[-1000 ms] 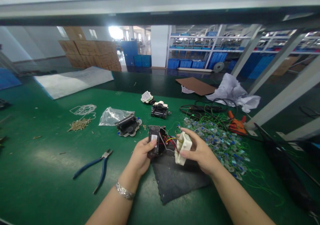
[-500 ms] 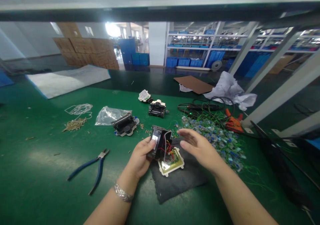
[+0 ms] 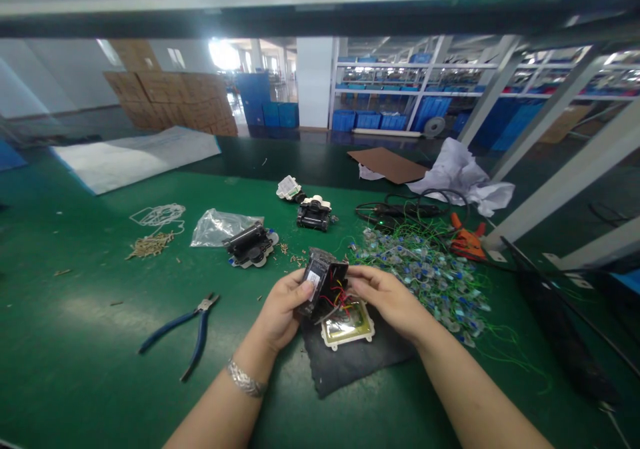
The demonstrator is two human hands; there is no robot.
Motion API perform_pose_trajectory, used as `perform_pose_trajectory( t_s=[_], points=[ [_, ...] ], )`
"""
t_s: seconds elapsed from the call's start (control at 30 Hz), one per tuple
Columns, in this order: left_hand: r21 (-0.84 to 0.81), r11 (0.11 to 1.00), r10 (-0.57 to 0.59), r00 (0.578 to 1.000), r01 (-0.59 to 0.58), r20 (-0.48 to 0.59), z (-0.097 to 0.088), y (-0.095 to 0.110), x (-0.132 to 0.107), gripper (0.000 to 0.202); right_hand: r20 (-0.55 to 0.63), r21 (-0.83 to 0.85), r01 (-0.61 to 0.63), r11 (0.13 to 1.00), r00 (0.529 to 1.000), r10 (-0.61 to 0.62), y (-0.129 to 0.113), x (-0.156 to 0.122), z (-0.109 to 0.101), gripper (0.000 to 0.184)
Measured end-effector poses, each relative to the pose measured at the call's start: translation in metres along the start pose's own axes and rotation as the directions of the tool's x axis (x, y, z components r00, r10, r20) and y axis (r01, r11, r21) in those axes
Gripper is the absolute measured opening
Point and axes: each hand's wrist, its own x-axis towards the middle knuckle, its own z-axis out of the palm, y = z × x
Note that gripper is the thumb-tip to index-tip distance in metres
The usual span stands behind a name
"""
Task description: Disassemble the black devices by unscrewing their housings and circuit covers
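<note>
My left hand [image 3: 281, 312] is closed round a small black housing [image 3: 321, 281] with a white label and red and yellow wires spilling from it. From the other side, the fingers of my right hand [image 3: 390, 299] grip the same housing. Just below it a white cover plate [image 3: 349, 328] lies face up on a dark grey mat [image 3: 350, 362], still joined to the housing by the wires.
Blue-handled pliers [image 3: 185, 332] lie to the left on the green bench [image 3: 75, 342]. A heap of green wire ties with blue tags [image 3: 430, 276] sits to the right. Behind are other black units [image 3: 250, 244] [image 3: 314, 213], a plastic bag [image 3: 217, 226], orange cutters [image 3: 463, 242] and crumpled paper [image 3: 457, 169].
My right hand put the white cover plate down on the mat, opened, then came back to grip the black housing. My left hand kept hold of the housing.
</note>
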Motion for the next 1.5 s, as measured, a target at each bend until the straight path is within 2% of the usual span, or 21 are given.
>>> perform_pose_trajectory(
  t_s=[0.1,0.23,0.3,0.4,0.5,0.6,0.67,0.7,0.77,0.8,0.9,0.93,1.0,1.1,1.17,1.23,1.3,1.33,1.4,1.5],
  points=[
    [0.002,1.000,0.015,1.000,-0.015,-0.011,-0.001,0.002,0.000,0.037,0.099,0.011,-0.023,1.000,0.995,0.022,-0.002,-0.004,-0.006,0.051],
    [0.020,0.999,0.043,0.998,-0.043,-0.038,0.000,0.005,0.001,0.038,0.129,-0.030,-0.033,0.999,0.991,0.037,-0.003,-0.005,-0.010,0.054],
    [0.038,0.998,0.058,0.997,-0.057,-0.047,0.000,0.006,0.001,0.037,0.127,-0.083,-0.037,0.996,0.991,0.047,-0.002,-0.004,-0.010,0.045],
    [0.089,0.993,0.082,0.995,-0.076,-0.055,-0.002,0.008,0.001,0.037,0.057,-0.177,-0.032,0.984,0.997,0.043,-0.002,-0.003,-0.008,0.020],
    [0.212,0.971,0.134,0.987,-0.113,-0.087,-0.007,0.011,0.001,0.039,0.031,-0.179,0.014,0.984,0.999,-0.009,-0.006,-0.005,-0.010,0.021],
    [0.404,0.906,0.196,0.972,-0.128,-0.131,-0.015,0.014,0.002,0.039,0.088,-0.123,0.082,0.989,0.994,-0.072,-0.018,-0.012,-0.016,0.026],
    [0.515,0.849,0.220,0.964,-0.113,-0.151,-0.019,0.015,0.004,0.039,0.185,-0.160,0.104,0.982,0.980,-0.074,-0.028,-0.018,-0.019,0.025],
    [0.562,0.820,0.229,0.961,-0.106,-0.154,-0.020,0.016,0.004,0.038,0.251,-0.231,0.109,0.967,0.967,-0.049,-0.032,-0.022,-0.019,0.023],
    [0.646,0.758,0.251,0.955,-0.091,-0.161,-0.020,0.017,0.005,0.036,0.348,-0.463,0.128,0.877,0.936,0.047,-0.040,-0.028,-0.016,0.021],
    [0.685,0.724,0.267,0.949,-0.081,-0.170,-0.019,0.018,0.005,0.035,0.356,-0.593,0.139,0.793,0.929,0.103,-0.042,-0.031,-0.013,0.021],
    [0.783,0.620,0.333,0.919,-0.046,-0.209,-0.018,0.017,0.006,0.035,0.226,-0.871,0.089,0.484,0.946,0.232,-0.044,-0.036,0.000,0.024],
    [0.802,0.596,0.355,0.910,-0.043,-0.215,-0.019,0.015,0.006,0.035,0.170,-0.914,0.053,0.401,0.950,0.262,-0.043,-0.036,0.004,0.025],
    [0.814,0.579,0.375,0.903,-0.051,-0.211,-0.023,0.012,0.007,0.036,0.064,-0.957,-0.024,0.291,0.955,0.290,-0.040,-0.035,0.010,0.023],
    [0.815,0.577,0.354,0.916,-0.054,-0.190,-0.029,0.006,0.010,0.035,-0.050,-0.972,-0.111,0.206,0.958,0.281,-0.033,-0.031,0.014,0.019],
    [0.868,0.494,0.387,0.908,-0.057,-0.161,-0.028,0.006,0.009,0.035,-0.088,-0.976,-0.137,0.170,0.959,0.269,-0.030,-0.028,0.014,0.018],
    [0.951,0.297,0.495,0.866,-0.090,-0.073,-0.021,0.008,0.005,0.033,-0.098,-0.978,-0.140,0.156,0.962,0.255,-0.028,-0.027,0.012,0.018],
    [0.980,0.071,0.552,0.826,-0.185,0.116,-0.007,0.010,-0.003,0.027,-0.086,-0.979,-0.125,0.158,0.968,0.238,-0.027,-0.028,0.009,0.021],
    [0.966,-0.013,0.518,0.825,-0.257,0.226,0.001,0.011,-0.008,0.023,-0.077,-0.980,-0.116,0.162,0.970,0.229,-0.027,-0.029,0.008,0.025],
    [0.908,-0.099,0.341,0.843,-0.408,0.416,0.018,0.008,-0.018,0.018,-0.055,-0.980,-0.095,0.177,0.975,0.216,-0.027,-0.031,0.006,0.035],
    [0.824,-0.197,0.064,0.832,-0.531,0.552,0.035,-0.006,-0.026,0.018,-0.007,-0.973,-0.055,0.226,0.978,0.208,-0.025,-0.030,0.004,0.048]
  ],
)
